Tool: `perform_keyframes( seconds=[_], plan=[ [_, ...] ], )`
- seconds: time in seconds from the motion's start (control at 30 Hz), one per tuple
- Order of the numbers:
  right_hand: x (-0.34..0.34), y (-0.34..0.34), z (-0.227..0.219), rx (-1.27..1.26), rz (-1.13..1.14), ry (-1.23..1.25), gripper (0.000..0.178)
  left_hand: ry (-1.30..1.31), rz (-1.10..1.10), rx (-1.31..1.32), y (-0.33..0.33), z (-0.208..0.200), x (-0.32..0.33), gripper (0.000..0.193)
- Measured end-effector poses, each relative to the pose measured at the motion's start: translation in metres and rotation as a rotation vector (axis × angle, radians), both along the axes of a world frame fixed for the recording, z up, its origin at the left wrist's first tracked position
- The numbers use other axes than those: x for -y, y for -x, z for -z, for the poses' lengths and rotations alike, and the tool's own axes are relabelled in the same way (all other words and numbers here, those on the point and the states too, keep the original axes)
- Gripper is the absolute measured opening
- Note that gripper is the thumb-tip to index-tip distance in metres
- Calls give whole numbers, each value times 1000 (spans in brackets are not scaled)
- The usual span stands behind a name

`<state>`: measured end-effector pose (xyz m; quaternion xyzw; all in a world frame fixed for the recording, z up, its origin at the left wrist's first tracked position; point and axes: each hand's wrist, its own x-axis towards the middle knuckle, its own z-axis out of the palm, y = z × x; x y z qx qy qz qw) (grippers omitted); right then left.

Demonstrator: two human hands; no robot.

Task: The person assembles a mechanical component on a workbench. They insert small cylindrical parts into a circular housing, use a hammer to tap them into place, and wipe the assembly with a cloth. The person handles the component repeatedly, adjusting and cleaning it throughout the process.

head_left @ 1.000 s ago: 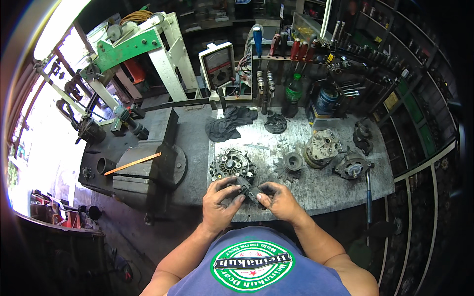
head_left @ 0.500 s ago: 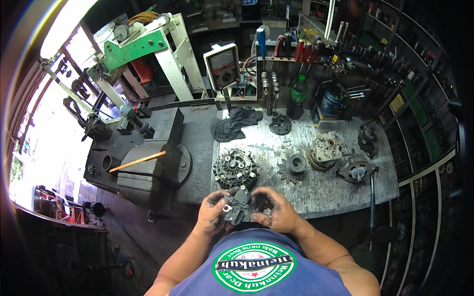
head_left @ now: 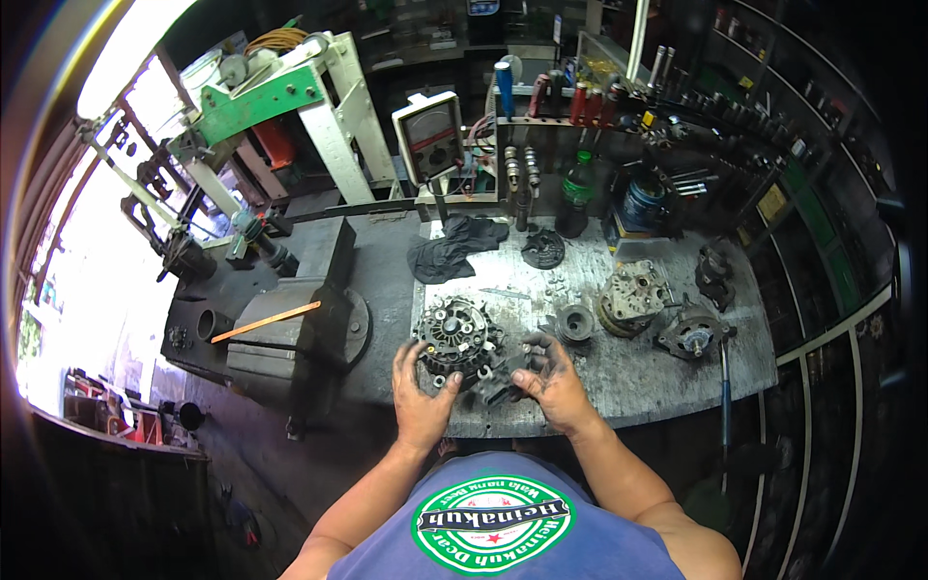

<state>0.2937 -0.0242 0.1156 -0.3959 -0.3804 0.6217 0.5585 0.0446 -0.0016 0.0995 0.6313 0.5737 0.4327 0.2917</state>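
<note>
On the bench in front of me lies a round alternator housing (head_left: 456, 324) with its inner side and windings' ring facing up. My left hand (head_left: 421, 398) is at its lower left edge, thumb and fingers spread apart; whether it touches the rim I cannot tell. My right hand (head_left: 556, 387) holds a dark voltage regulator (head_left: 499, 389) by its right end, beside the housing's lower right edge. A pale metal terminal shows on the regulator. Motion slightly blurs the right fingertips.
Right of the housing are a finned pulley (head_left: 574, 327), a second metal housing (head_left: 633, 295) and a flanged end part (head_left: 694, 333). A black rag (head_left: 456, 247) and a green bottle (head_left: 577, 193) lie farther back. A bench vise (head_left: 280, 333) with an orange strip stands left.
Both hands have moved forward from near my body to the alternator housing. My left hand has let go of the regulator, and my right hand has carried it toward the housing.
</note>
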Motion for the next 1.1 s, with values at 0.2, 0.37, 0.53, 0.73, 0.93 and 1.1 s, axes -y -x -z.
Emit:
perform_keyframes(
  seconds=[0.2, 0.37, 0.53, 0.73, 0.93, 1.1],
  plan=[
    [-4, -20, 4, 23, 128, 29, 64, 105, -19, -287, 6, 31, -24, 111],
    [-2, -20, 6, 77, 150, 17, 63, 91, 225, -246, 40, 22, -51, 108],
    [-5, -16, 6, 122, 80, 150, 64, 33, 301, -270, 70, 19, -71, 93],
    [-23, 6, 14, 189, -26, 172, 63, -25, 283, -146, 57, 35, -70, 82],
    [-47, 36, 28, 236, -2, 86, 59, -164, 125, -75, 47, 32, -53, 69],
    [-62, 38, 19, 326, 32, 151, 60, -243, 209, -193, 33, 36, -23, 57]
  ],
)
